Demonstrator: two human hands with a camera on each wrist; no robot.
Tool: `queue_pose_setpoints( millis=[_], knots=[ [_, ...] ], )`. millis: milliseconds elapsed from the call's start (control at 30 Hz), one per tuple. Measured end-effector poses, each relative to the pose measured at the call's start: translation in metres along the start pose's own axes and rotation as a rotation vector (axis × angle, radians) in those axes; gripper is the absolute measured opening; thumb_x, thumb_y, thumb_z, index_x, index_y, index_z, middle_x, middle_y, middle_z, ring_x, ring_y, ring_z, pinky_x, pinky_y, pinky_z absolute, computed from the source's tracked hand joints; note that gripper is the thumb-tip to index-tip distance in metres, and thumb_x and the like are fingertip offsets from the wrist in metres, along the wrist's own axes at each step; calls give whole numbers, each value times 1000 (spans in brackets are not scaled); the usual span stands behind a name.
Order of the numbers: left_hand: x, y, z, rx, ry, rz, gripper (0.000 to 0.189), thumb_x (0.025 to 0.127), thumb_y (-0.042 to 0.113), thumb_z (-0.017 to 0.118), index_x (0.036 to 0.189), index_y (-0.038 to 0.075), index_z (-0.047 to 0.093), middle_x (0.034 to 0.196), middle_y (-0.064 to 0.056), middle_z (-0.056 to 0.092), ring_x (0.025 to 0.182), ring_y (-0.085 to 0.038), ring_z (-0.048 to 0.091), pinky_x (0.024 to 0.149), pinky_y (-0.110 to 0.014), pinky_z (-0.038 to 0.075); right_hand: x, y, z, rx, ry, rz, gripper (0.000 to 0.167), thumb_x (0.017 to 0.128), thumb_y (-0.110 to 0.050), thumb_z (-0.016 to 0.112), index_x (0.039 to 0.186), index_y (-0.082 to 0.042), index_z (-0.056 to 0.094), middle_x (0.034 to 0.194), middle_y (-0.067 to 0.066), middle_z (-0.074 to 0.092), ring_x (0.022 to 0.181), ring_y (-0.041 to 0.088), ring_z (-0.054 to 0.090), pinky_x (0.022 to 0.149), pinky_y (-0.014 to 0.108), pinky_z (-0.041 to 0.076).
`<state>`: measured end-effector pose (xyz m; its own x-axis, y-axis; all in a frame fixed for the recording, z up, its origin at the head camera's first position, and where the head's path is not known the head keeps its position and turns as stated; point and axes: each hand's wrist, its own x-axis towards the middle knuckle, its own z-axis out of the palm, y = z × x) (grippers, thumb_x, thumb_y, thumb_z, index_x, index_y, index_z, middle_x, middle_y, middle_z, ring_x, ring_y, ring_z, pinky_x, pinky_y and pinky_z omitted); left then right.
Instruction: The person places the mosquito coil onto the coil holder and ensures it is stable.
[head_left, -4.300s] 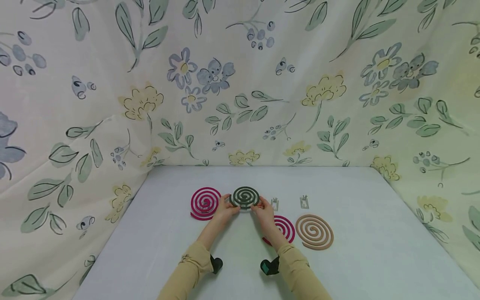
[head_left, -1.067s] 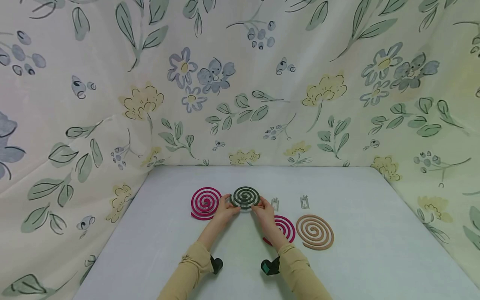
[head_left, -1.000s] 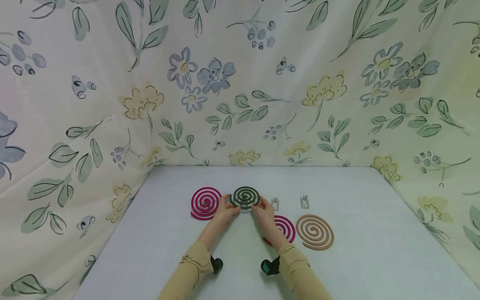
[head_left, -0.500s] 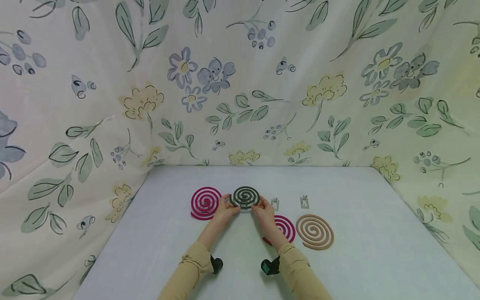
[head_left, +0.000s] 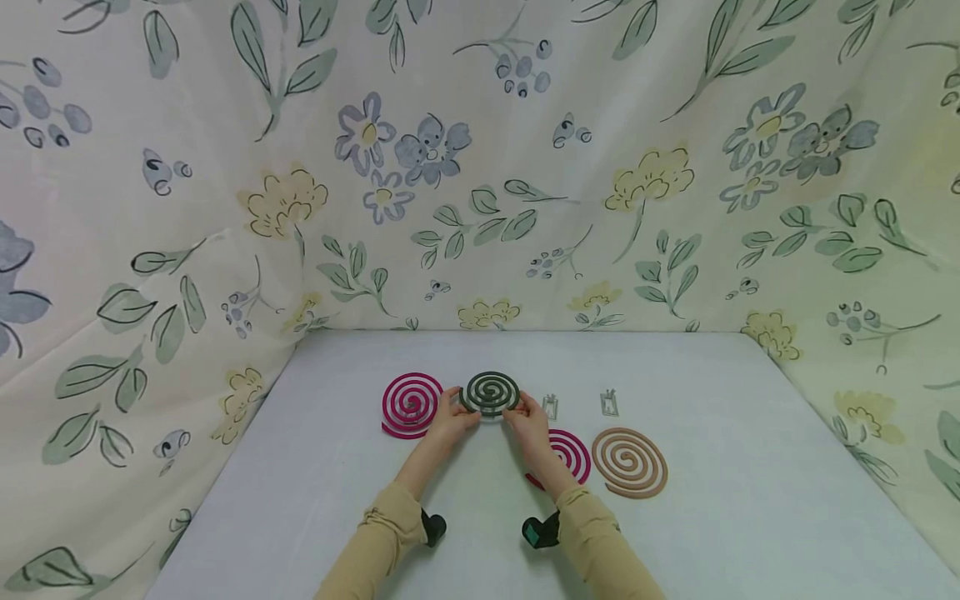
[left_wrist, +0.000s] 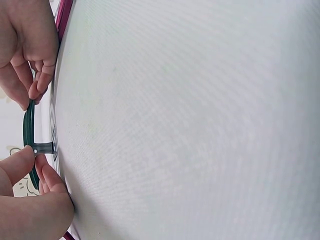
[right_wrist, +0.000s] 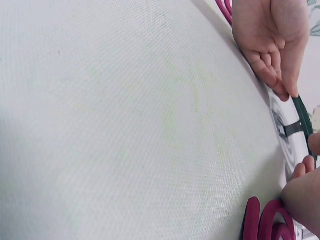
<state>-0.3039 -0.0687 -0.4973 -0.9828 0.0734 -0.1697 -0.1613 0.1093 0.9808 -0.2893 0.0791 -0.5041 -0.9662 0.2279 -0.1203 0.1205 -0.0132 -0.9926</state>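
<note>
A dark green mosquito coil [head_left: 490,393] is raised a little above the white table, level, with both hands at its rim. My left hand [head_left: 452,422] pinches its left edge between thumb and fingers. Opposite, my right hand [head_left: 528,425] pinches the right edge. Under the coil a small metal stand [left_wrist: 44,148] rises from the table and meets the coil's underside in the left wrist view. The right wrist view also has the stand's upright [right_wrist: 293,128] beneath the coil. Most of the stand's base is hidden from the head view.
To the left lies a magenta coil [head_left: 412,406]. Another magenta coil [head_left: 572,457] is partly behind the right forearm, beside a tan coil [head_left: 629,463]. Two flat metal stands [head_left: 609,403] lie at the back right. A floral cloth [head_left: 480,208] hangs behind the table.
</note>
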Motion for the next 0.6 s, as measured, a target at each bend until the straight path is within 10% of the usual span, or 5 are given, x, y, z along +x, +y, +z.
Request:
queue_pose_setpoints(
  millis=[600],
  knots=[
    [-2,0,2,2,9,18,69,86,-2,63,142,-4,22,77,0,53,71,-6,48,69,-19,42,1,-1,0,1,6,2,58,86,1,59,139,11,37,98,11,51,78,7,44,62,11,39]
  ],
)
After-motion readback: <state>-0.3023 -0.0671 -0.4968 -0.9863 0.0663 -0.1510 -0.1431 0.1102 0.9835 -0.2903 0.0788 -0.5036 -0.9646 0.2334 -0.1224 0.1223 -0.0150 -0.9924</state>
